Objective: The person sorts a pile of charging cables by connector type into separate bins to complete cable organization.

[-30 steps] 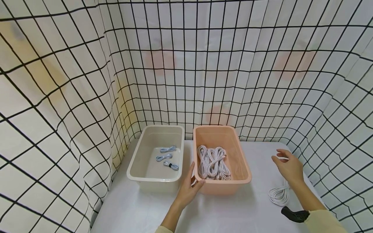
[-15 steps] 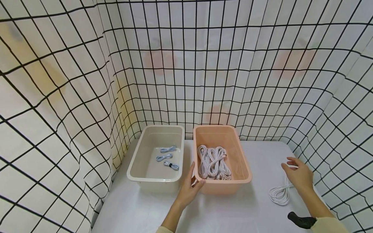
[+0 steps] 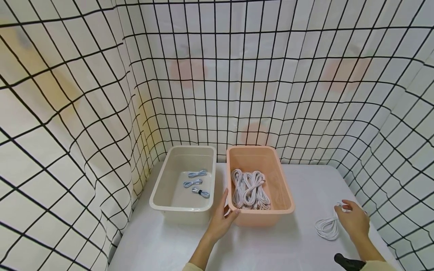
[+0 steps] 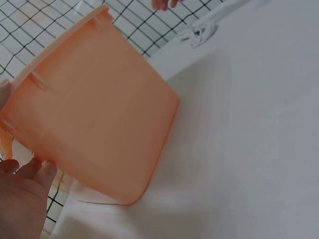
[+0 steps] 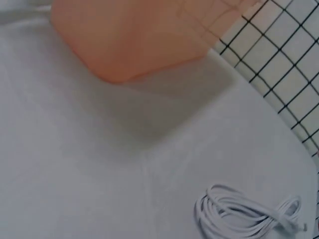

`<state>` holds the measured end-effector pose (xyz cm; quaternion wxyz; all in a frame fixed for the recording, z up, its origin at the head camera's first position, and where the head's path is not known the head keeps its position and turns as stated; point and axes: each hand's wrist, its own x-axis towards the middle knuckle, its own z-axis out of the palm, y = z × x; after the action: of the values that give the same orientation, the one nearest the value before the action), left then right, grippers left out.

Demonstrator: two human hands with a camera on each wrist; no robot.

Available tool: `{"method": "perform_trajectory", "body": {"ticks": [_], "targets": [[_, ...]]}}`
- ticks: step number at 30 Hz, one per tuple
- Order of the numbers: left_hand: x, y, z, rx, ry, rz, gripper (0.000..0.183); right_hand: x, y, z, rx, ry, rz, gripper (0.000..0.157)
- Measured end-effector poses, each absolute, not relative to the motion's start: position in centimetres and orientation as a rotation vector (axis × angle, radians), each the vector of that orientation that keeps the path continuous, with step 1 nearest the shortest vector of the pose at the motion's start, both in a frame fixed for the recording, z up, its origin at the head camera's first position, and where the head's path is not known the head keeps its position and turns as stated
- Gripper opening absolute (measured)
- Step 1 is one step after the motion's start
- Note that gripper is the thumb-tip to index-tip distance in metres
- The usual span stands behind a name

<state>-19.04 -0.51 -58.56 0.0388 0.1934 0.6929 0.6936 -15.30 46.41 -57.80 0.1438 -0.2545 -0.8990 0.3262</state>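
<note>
In the head view my left hand (image 3: 220, 224) grips the near left corner of the peach bin (image 3: 287, 209), thumb at the rim; the left wrist view shows the fingers against its wall. Inside the bin lie several white cable bundles (image 3: 250, 189). My right hand (image 3: 354, 221) is over the table's right side, fingers loosely bent, beside a coiled white cable (image 3: 327, 229). From the left wrist, the right fingertips (image 4: 164, 4) appear apart from that coil. The right wrist view shows the coil (image 5: 234, 214) on the table, but not the hand.
A cream bin (image 3: 156, 205) stands left of the peach one, holding 3 small blue-grey cable bundles (image 3: 192, 183). Black wire grid (image 3: 251, 90) encloses the table at the back and sides. A black curved object (image 3: 346, 261) sits at my right wrist.
My right hand has moved down and to the right, closer to the table beside the coiled cable. The left hand, both bins and the coil stay in place.
</note>
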Motion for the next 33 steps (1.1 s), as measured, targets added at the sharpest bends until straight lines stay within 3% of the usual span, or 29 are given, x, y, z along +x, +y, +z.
{"method": "perform_trajectory", "body": {"ticks": [11,22,33], "targets": [[-19.0,-0.5,-58.7,0.598,2.12,2.115,0.083,-13.7,48.2,-61.9,-0.969,-2.653,0.917,0.064],[-19.1,-0.6,-58.9,0.582,2.119,2.121,0.085,-13.3,46.4,-64.6,-1.05,-2.748,0.909,0.072],[-19.1,-0.8,-58.8,0.596,2.12,2.107,0.084,-13.9,45.7,-65.8,-1.031,-2.772,0.791,0.045]]}}
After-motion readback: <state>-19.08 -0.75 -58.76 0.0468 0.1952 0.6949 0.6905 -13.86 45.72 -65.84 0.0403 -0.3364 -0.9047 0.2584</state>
